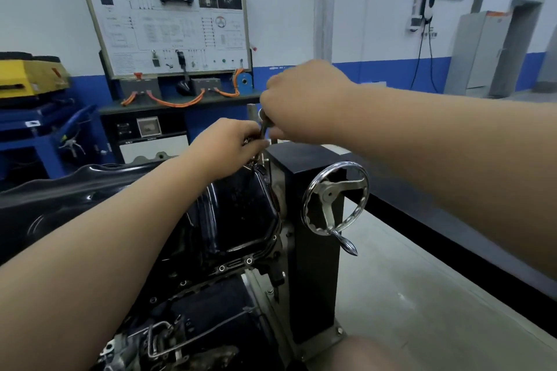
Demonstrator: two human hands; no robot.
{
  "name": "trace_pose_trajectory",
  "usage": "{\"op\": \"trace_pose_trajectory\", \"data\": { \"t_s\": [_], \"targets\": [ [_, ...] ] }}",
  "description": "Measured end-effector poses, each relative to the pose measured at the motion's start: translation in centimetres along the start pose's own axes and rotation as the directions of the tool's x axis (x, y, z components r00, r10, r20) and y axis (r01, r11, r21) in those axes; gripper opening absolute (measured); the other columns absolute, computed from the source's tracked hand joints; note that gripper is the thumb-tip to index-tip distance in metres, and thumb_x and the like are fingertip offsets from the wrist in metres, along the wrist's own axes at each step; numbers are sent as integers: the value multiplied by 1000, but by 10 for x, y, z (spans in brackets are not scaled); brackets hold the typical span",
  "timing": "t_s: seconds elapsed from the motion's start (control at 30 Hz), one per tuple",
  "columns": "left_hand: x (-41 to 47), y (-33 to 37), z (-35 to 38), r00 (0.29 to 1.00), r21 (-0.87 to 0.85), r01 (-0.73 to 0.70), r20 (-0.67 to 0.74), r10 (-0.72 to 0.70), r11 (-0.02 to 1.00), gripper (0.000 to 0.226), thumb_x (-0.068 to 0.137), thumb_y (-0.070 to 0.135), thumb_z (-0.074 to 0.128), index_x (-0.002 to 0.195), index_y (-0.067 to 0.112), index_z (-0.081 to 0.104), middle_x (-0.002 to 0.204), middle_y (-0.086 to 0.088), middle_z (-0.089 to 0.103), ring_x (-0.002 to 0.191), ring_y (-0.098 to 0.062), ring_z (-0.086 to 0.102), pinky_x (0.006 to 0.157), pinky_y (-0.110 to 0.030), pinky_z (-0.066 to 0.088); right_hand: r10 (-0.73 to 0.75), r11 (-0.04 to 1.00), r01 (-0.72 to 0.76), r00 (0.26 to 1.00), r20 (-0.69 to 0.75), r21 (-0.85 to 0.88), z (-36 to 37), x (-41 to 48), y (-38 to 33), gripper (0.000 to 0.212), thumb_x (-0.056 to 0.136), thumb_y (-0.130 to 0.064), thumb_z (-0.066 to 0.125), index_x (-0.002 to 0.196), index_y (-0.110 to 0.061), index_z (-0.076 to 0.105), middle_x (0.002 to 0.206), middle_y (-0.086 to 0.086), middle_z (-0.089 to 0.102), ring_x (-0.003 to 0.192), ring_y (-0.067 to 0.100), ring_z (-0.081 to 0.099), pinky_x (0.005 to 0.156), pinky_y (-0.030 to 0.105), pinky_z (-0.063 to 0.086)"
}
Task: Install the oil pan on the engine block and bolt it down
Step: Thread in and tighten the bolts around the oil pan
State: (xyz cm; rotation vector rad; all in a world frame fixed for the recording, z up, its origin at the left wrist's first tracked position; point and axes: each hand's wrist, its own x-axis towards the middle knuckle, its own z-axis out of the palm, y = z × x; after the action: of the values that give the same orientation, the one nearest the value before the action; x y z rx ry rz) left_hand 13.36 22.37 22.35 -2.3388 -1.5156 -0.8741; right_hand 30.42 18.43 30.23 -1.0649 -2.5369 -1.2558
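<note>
The black oil pan (pixel 241 211) sits on the engine block (pixel 196 310), which is carried on a stand with a black column (pixel 313 220) and a chrome handwheel (pixel 336 205). The pan's flange lies against the block along the near edge, where 2 bolt heads (pixel 221 268) show. Both hands work at the pan's far corner, just beside the column. The right hand (pixel 301 102) has its fingers curled round the upper part of a slim metal tool (pixel 262 123), and the left hand (pixel 229 144) pinches at the tool's lower end with thumb and fingertips. Whether a bolt or a socket sits between those fingertips is hidden. The pan looks like pressed steel with a glossy coat: stiff in the deep sump, thinner and easier to bend at the flange, moderately heavy, and probably slick if any oil film is on it. If it must be shifted, the better hold is likely on the sump walls with both hands, not by the flange lip. The bolts are small and easy to drop into the gap beside the column, so a fingertip pinch to start each thread seems wise before the tool takes over. Tightening 1 corner hard while the others are loose could warp the flange.
</note>
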Motion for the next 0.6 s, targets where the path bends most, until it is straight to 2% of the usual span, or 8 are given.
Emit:
{"op": "trace_pose_trajectory", "data": {
  "t_s": [0.03,0.13,0.2,0.27,0.33,0.43,0.5,0.6],
  "targets": [
    [-1,-1,1,1000,26,13,0,-13,1000,22,90,36,57,91,16,66,80,-2,67,76,-25,60,68,-43,50,-151,985,146,987,-47,-89,-1,0,7,7,92,-22,52,91,-16,56,90,3,51,84,26,51,55,34,39],
    [-2,2,5,999,87,46,-11,-45,995,21,89,38,59,93,19,67,81,-1,67,77,-26,60,65,-36,49,-331,933,310,939,-97,-183,1,3,21,25,88,-8,49,112,-14,55,116,9,48,105,28,46,72,38,40],
    [-2,2,5,996,83,88,12,-89,993,21,88,40,59,94,22,66,83,0,67,78,-25,60,67,-37,50,-312,945,298,946,-90,-137,-1,4,17,19,88,-12,51,105,-14,57,111,8,49,99,27,48,71,40,40],
    [-1,0,5,993,78,119,14,-120,990,21,88,42,57,99,26,64,82,3,65,76,-24,59,66,-35,50,-208,978,204,974,-93,-50,0,6,17,13,89,-28,51,83,-16,54,88,3,50,74,23,51,57,33,36],
    [-1,1,5,992,78,123,3,-123,989,22,88,45,53,100,29,63,77,6,60,73,-22,57,64,-34,49,-8,998,6,1000,22,61,4,6,22,45,90,-51,44,63,-14,45,65,-1,44,53,18,42,47,26,25],
    [-1,8,6,994,67,102,31,-104,993,26,80,45,47,88,30,67,74,3,62,72,-25,57,65,-38,49,171,900,-234,966,195,368,16,-1,10,59,87,-67,37,57,-17,47,60,0,47,54,17,44,46,26,26],
    [0,9,7,996,68,70,41,-73,995,19,80,35,49,61,33,51,62,9,53,69,-30,55,61,-37,45,182,903,-228,971,157,365,19,-4,-3,55,86,-65,41,58,-17,45,61,0,45,54,17,42,46,25,26],
    [-1,8,8,1000,48,-8,2,8,999,31,86,36,53,58,25,46,56,6,48,62,-30,54,55,-37,44,102,982,-102,995,12,161,12,-6,-3,40,90,-51,49,73,-16,55,71,-2,45,60,18,45,44,26,23]
  ]
}}
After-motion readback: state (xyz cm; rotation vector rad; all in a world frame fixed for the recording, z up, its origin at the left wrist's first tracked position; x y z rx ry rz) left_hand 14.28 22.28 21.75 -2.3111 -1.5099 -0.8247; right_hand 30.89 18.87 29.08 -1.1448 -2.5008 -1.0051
